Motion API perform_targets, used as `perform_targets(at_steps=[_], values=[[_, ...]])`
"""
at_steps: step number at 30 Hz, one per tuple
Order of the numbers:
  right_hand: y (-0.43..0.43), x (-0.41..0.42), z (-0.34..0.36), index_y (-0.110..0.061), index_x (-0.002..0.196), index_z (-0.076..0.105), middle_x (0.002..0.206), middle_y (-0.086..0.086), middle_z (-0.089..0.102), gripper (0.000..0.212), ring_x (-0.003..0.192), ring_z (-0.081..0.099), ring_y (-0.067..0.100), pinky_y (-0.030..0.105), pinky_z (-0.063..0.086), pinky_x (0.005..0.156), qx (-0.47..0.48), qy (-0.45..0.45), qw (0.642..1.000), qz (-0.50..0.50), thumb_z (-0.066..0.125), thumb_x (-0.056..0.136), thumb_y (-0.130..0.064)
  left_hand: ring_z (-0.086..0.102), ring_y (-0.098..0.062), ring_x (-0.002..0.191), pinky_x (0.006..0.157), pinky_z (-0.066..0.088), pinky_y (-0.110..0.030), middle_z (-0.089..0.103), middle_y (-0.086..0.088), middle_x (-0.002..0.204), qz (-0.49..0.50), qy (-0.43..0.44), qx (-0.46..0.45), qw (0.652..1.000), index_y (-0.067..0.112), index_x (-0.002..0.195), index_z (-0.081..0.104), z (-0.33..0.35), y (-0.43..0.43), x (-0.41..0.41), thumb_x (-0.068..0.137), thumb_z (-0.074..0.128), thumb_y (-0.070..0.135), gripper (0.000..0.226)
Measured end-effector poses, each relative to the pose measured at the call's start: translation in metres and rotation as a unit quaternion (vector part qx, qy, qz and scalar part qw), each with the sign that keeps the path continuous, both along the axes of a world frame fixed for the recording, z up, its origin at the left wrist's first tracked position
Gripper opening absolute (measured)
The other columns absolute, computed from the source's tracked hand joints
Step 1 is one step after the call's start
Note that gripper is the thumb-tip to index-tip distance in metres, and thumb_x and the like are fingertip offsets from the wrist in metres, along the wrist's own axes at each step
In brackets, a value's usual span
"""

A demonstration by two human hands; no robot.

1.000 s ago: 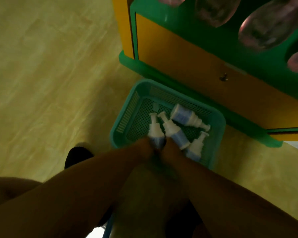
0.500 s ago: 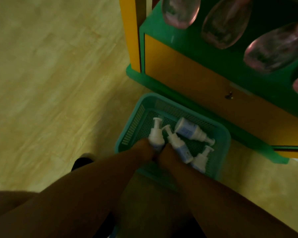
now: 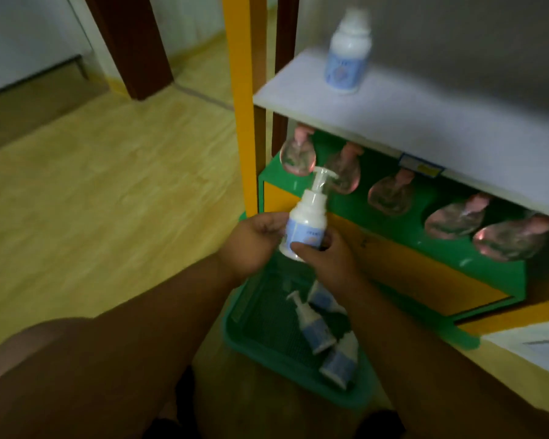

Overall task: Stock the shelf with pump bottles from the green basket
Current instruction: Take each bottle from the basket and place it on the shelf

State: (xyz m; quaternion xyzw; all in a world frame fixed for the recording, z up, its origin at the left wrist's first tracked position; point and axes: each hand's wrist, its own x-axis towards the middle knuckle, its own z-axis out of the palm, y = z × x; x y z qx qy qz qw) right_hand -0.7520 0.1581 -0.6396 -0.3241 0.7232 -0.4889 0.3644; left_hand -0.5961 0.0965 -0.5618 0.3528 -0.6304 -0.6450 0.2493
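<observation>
A white pump bottle (image 3: pixel 308 217) with a pale blue label is held upright above the green basket (image 3: pixel 251 337), in front of the shelf unit. My left hand (image 3: pixel 251 242) grips its left side and my right hand (image 3: pixel 324 258) wraps its base from the right. Three more pump bottles lie in the basket (image 3: pixel 313 327), partly hidden by my right forearm. One like bottle (image 3: pixel 347 58) stands on the white shelf board (image 3: pixel 425 122) above.
Several clear round pink-pump bottles (image 3: pixel 390 194) fill the green lower shelf (image 3: pixel 393 223). A yellow upright post (image 3: pixel 244 106) bounds the shelf's left side. Wood floor spreads to the left. My knee (image 3: pixel 45 359) is at lower left.
Both hands have lifted one bottle out of the basket, up to the level of the green shelf. The view has tilted upward, showing the white shelf.
</observation>
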Motion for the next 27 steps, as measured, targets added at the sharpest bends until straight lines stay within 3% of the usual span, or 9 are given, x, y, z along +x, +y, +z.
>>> perform_targets(at_steps=[2, 3, 6, 9, 11, 18, 22, 27], values=[[0.002, -0.007, 0.043, -0.016, 0.114, 0.066, 0.105, 0.004, 0.074, 0.053, 0.088, 0.073, 0.015, 0.036, 0.06, 0.073, -0.057, -0.008, 0.998, -0.002, 0.088, 0.067, -0.024, 0.068, 0.006, 0.086, 0.071, 0.05, -0.01, 0.058, -0.009, 0.124, 0.008, 0.052, 0.022, 0.998, 0.01, 0.123, 0.056, 0.034, 0.003, -0.004, 0.09, 0.042, -0.023, 0.049], [0.006, -0.009, 0.066, -0.016, 0.117, 0.065, 0.106, 0.002, 0.073, 0.057, 0.087, 0.073, 0.012, 0.028, 0.058, 0.068, -0.081, -0.005, 0.997, -0.002, 0.088, 0.065, -0.028, 0.068, 0.006, 0.09, 0.072, 0.05, -0.009, 0.057, -0.008, 0.127, 0.007, 0.07, 0.025, 0.997, 0.008, 0.126, 0.055, 0.05, 0.005, -0.003, 0.09, 0.04, -0.023, 0.05], [0.026, -0.013, 0.124, -0.025, 0.122, 0.065, 0.107, -0.008, 0.074, 0.067, 0.09, 0.072, 0.004, 0.015, 0.055, 0.064, -0.149, -0.013, 0.989, 0.0, 0.086, 0.061, -0.043, 0.06, 0.008, 0.108, 0.087, 0.049, -0.01, 0.056, 0.0, 0.137, 0.004, 0.088, 0.006, 0.996, 0.006, 0.139, 0.049, 0.082, 0.012, 0.002, 0.095, 0.04, -0.016, 0.051], [0.049, -0.011, 0.162, -0.041, 0.11, 0.067, 0.108, -0.016, 0.074, 0.049, 0.095, 0.072, 0.003, 0.015, 0.056, 0.067, -0.2, -0.022, 0.979, 0.011, 0.084, 0.065, -0.045, 0.059, 0.001, 0.117, 0.097, 0.048, -0.02, 0.061, 0.008, 0.134, 0.004, 0.131, 0.034, 0.991, 0.018, 0.137, 0.053, 0.105, 0.027, 0.003, 0.099, 0.046, 0.001, 0.042], [0.061, -0.01, 0.177, -0.042, 0.108, 0.066, 0.111, -0.015, 0.073, 0.048, 0.1, 0.071, 0.006, 0.019, 0.057, 0.072, -0.226, -0.037, 0.973, 0.005, 0.083, 0.063, -0.045, 0.058, -0.004, 0.12, 0.104, 0.046, -0.03, 0.063, 0.01, 0.131, -0.005, 0.143, 0.056, 0.988, 0.024, 0.136, 0.055, 0.106, 0.038, 0.002, 0.101, 0.049, 0.014, 0.036], [0.079, -0.019, 0.187, -0.024, 0.131, 0.056, 0.122, -0.006, 0.07, 0.092, 0.107, 0.07, 0.01, 0.023, 0.058, 0.077, -0.259, -0.034, 0.965, -0.027, 0.087, 0.052, -0.06, 0.056, -0.008, 0.125, 0.104, 0.046, -0.032, 0.062, 0.009, 0.132, -0.106, 0.153, 0.037, 0.982, 0.033, 0.136, 0.053, 0.098, 0.058, -0.022, 0.098, 0.056, 0.029, 0.039], [0.072, -0.022, 0.183, -0.037, 0.123, 0.06, 0.121, -0.009, 0.07, 0.061, 0.107, 0.069, 0.009, 0.02, 0.058, 0.077, -0.28, 0.002, 0.96, -0.015, 0.084, 0.068, -0.047, 0.061, -0.015, 0.119, 0.103, 0.047, -0.041, 0.067, 0.006, 0.126, -0.083, 0.166, 0.018, 0.982, 0.033, 0.132, 0.057, 0.088, 0.057, -0.041, 0.096, 0.059, 0.029, 0.036], [0.056, -0.032, 0.181, -0.037, 0.132, 0.054, 0.126, -0.01, 0.067, 0.067, 0.113, 0.067, 0.011, 0.031, 0.059, 0.086, -0.277, 0.005, 0.96, -0.024, 0.074, 0.073, -0.06, 0.061, -0.014, 0.119, 0.094, 0.053, -0.031, 0.067, 0.006, 0.124, -0.088, 0.189, 0.024, 0.978, 0.038, 0.134, 0.052, 0.088, 0.035, -0.063, 0.093, 0.062, 0.03, 0.044]])
